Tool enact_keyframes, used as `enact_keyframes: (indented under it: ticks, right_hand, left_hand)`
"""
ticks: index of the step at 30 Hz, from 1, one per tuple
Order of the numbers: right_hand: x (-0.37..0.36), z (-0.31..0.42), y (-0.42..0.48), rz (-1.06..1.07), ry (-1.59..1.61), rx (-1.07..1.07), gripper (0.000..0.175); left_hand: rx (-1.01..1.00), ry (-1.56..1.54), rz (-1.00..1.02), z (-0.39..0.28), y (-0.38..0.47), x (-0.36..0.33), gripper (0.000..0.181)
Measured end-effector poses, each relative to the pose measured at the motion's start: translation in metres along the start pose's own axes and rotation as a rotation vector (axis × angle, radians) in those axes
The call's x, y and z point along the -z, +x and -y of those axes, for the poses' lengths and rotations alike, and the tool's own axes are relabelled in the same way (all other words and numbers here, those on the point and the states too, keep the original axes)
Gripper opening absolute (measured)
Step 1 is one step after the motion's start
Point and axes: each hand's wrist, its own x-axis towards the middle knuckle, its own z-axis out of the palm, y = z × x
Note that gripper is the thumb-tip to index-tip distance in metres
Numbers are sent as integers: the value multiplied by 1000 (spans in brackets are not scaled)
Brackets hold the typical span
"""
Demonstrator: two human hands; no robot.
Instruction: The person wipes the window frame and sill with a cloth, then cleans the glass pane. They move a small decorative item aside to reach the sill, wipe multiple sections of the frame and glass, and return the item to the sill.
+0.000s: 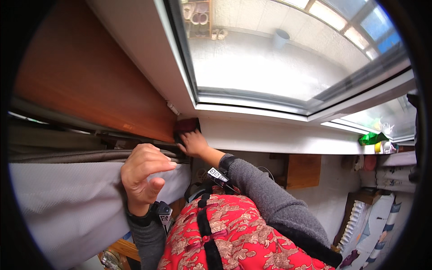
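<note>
My right hand (193,143) reaches forward to the left end of the white windowsill (260,134). Its fingers hold a dark red and black cloth (187,125) against the corner where the sill meets a reddish-brown wooden panel (101,77). Part of the cloth lies hidden beneath the fingers. Raised nearer to me, my left hand (143,175) is empty, its fingers loosely curved and the thumb apart from them. Below and beside it spreads a white textured cover (74,202).
A white-framed window (249,108) rises above the sill. Further right on the sill stand a green packet (372,138) and a yellow-and-white container (378,147). A wooden stool or box (303,171) is below the sill. Folded dark fabric (91,156) borders the cover.
</note>
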Motion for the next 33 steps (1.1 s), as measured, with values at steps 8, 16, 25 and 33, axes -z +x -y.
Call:
enact_keyframes:
  ticks: [8,16,25,33]
  right_hand:
    - [49,-86,-64,-129,5,-246,43]
    - [110,-182,-224,-496,-190,-625,45]
    - [227,-277,-447,-958,1059,-1197,30]
    - [186,-339,-369,-629,-520,-1113,27]
  left_hand:
    - [28,-66,106,8,10,-34,41]
    - [130,-144,159,17,27,-80,34]
    - [152,-173,311,22,42,-133,30]
    - [199,-67,336,17,43,-150,29]
